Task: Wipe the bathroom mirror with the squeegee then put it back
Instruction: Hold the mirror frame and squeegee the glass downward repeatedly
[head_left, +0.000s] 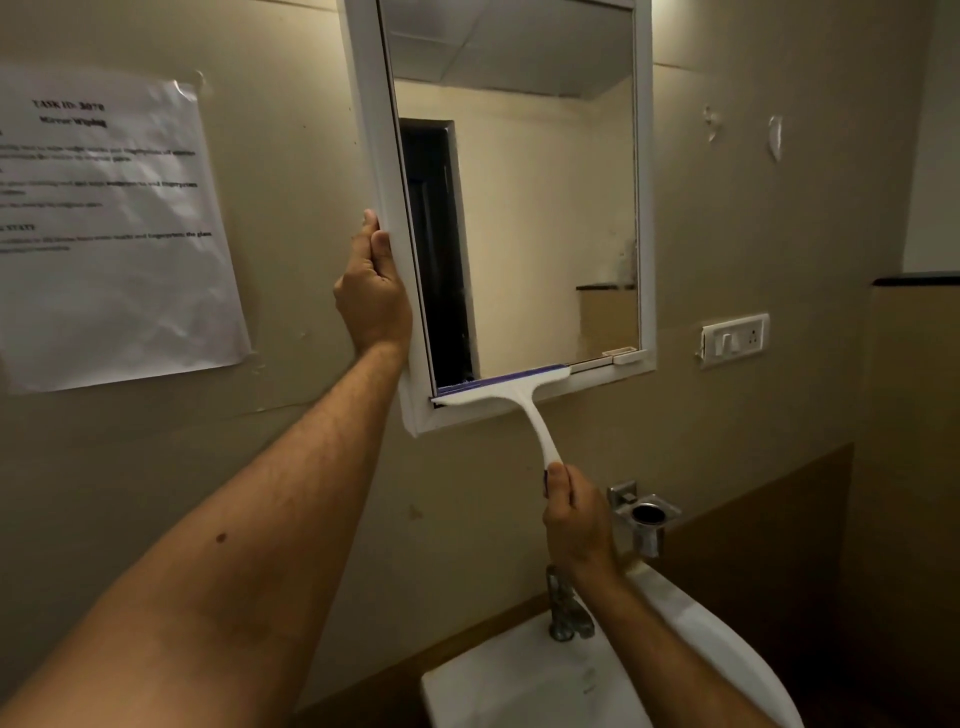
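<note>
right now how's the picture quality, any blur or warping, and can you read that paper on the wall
Head view: dim, warm light with a bright patch at the top by the mirror. Wide-angle bending shows in the leaning mirror frame and the wall edges. The paper is soft, only its bold heading half legible. The squeegee and both hands look fairly sharp.

white plastic squeegee (506, 395), glossy mirror (540, 208)

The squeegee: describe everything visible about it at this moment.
The squeegee looks like white plastic, T-shaped, with a wide head and a blue-purple blade strip along its upper edge. The head lies along the bottom of the mirror glass, left of centre, tilted slightly up to the right, against the lower white frame. Its slim handle runs down and right into the right hand, which grips its end. The left hand does not touch it.
</note>
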